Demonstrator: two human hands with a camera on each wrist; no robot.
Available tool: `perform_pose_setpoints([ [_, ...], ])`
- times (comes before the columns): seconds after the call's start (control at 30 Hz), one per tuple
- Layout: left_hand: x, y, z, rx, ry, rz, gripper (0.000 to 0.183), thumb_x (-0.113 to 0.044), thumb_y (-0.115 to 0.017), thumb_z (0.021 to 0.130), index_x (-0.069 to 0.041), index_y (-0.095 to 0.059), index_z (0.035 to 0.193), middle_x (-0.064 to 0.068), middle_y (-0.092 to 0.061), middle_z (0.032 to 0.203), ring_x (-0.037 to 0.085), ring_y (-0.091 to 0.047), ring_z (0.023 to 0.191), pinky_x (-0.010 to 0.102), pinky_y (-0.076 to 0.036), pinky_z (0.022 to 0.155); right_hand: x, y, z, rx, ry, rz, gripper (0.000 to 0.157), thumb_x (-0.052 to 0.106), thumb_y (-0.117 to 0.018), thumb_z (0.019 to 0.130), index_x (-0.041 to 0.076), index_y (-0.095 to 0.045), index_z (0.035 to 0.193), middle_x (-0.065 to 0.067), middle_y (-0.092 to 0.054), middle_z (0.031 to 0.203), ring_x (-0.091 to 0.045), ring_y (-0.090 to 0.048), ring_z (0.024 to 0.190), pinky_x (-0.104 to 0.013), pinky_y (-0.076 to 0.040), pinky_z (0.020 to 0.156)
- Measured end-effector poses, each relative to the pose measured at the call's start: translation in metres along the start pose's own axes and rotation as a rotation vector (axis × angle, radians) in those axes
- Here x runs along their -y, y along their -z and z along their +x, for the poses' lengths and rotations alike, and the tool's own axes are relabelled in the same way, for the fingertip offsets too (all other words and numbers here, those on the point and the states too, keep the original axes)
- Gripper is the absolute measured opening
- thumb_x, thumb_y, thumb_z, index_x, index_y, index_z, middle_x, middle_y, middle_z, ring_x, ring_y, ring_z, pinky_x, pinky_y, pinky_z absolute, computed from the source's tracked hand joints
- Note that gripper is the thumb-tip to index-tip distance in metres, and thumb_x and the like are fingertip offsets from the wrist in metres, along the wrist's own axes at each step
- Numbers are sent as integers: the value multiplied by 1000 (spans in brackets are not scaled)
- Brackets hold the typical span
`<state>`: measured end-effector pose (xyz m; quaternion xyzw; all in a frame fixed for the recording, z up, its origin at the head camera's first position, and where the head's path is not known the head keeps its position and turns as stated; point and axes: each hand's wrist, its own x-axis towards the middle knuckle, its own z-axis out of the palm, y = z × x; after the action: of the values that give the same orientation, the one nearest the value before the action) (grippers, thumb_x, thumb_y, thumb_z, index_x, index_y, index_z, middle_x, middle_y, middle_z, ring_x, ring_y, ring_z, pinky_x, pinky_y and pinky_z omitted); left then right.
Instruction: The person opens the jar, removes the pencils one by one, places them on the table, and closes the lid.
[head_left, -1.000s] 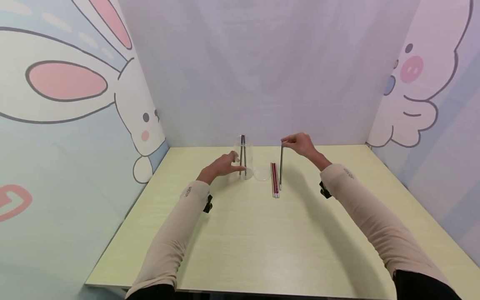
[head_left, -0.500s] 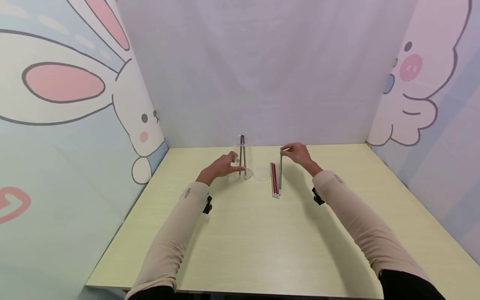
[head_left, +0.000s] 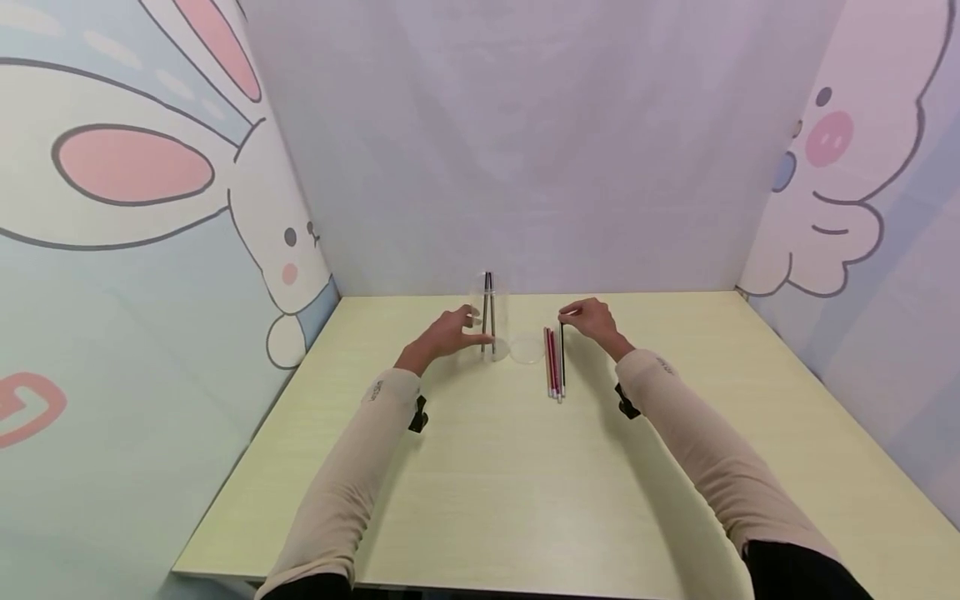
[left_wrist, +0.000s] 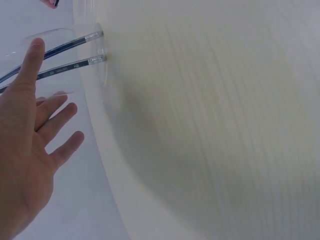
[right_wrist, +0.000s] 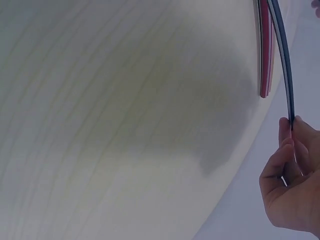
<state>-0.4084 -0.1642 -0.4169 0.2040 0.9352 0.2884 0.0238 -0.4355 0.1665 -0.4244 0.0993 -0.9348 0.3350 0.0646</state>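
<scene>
My left hand holds a clear cylindrical cup, thumb on the near side and fingers round the far side. Two dark pencils stand leaning inside it; one has "HB" printed on its barrel, and their light ends are at the cup's base. To the right, my right hand pinches the upper end of another dark pencil between thumb and fingertips. That pencil slants down, its light end low beside several red and pinkish pencils lying on the table.
A clear round disc, perhaps a lid, lies between the cup and the lying pencils. The pale wooden table ends at a plain grey back wall. Cartoon-printed walls flank both sides.
My right hand has come down and slightly left, bringing its dark pencil from nearly upright to lower beside the red pencils. The left hand stays at the cup.
</scene>
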Motion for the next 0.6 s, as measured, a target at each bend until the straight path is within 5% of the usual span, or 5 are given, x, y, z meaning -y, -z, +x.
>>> perform_pose_setpoints([
  [0.33,2,-1,3,-16,-21,-40,91,-55,-76,92,-10,-34,160,14,-64,141,37,-44,141,55,-36,116,2,-8,0,30,-49,-8,30,24,-70,102,4,-76,122,-18,-75,116,-36,-71,101,-35,-52,68],
  [0.6,3,-2,4,-23,-61,-59,80,-47,-77,94,-4,-43,151,23,-56,146,34,-52,137,51,-44,110,0,-17,1,22,-46,-22,29,24,-71,100,4,-77,120,-18,-75,118,-37,-70,103,-43,-55,76],
])
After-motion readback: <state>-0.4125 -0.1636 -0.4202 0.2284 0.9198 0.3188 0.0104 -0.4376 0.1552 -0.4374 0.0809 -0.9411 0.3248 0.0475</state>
